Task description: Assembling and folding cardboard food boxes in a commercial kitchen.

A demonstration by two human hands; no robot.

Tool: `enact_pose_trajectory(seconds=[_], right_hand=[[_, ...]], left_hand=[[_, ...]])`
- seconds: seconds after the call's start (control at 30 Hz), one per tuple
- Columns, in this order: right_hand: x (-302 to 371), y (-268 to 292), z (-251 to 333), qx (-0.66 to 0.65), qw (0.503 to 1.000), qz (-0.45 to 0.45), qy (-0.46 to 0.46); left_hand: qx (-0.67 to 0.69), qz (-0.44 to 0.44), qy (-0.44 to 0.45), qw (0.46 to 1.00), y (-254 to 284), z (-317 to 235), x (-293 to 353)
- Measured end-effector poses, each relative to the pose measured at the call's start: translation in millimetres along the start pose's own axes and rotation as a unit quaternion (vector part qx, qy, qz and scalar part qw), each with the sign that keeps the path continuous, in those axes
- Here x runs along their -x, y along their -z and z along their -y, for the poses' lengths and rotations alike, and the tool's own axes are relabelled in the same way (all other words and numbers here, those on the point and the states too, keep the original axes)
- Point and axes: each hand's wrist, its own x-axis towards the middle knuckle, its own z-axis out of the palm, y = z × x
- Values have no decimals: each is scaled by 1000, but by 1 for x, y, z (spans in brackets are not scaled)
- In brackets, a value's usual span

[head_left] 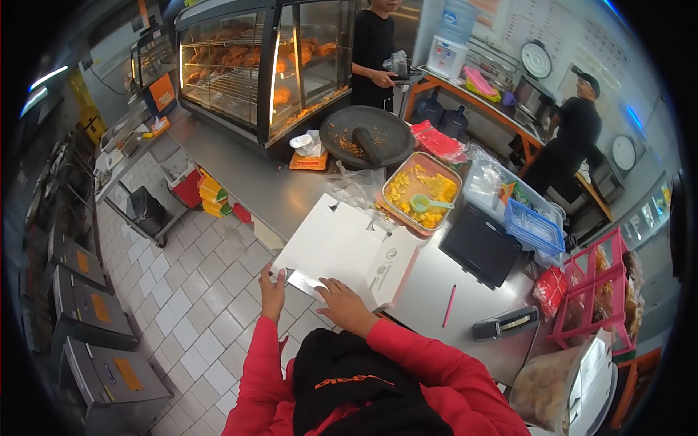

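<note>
An unfolded white cardboard box (pixel 327 243) with small printing on one panel lies on the steel counter in front of me. My left hand (pixel 273 296) is at its left corner, thumb and fingers apart, close to the edge; whether it touches is hard to tell. With fingers spread, my right hand (pixel 345 307) rests on the near edge of the cardboard. Just beyond the box stands a square tray (pixel 422 161) of chopped yellow food, with a pale green scoop (pixel 430 204) lying in it. Behind that is a dark stone mortar (pixel 396 127) with a pestle (pixel 366 145).
A lit glass display case (pixel 225 73) of fried food stands at the far left. On the right are a black container (pixel 480 245), blue basket (pixel 534 225), pink pen (pixel 449 306), stapler (pixel 507 323) and pink rack (pixel 595 291). Two people in black stand beyond the counter.
</note>
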Motion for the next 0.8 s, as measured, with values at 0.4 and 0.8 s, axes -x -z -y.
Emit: enact_pose_trajectory(seconds=[0.4,0.8], right_hand=[[9,-25,-25,94,995,28,-30],[9,6,-28,-2,996,13,-91]], left_hand=[[60,98,-38,993,17,-20,35],[-122,127,-164,971,35,-47,39]])
